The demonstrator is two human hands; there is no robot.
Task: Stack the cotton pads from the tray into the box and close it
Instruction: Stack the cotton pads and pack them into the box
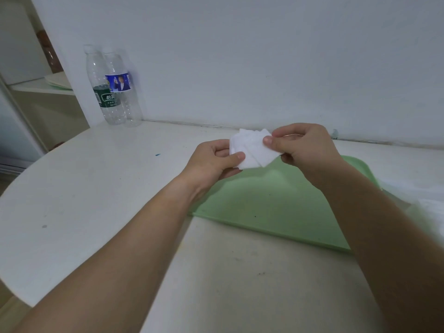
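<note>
Above the green tray (276,207), our left hand (211,162) and right hand (302,145) pinch fanned cotton pads (252,150); our right arm (384,224) hides its edge.

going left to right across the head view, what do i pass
green-label bottle → blue-label bottle → left hand → cotton pads → right hand. The green tray spans beneath both hands, so it is left out.
</note>
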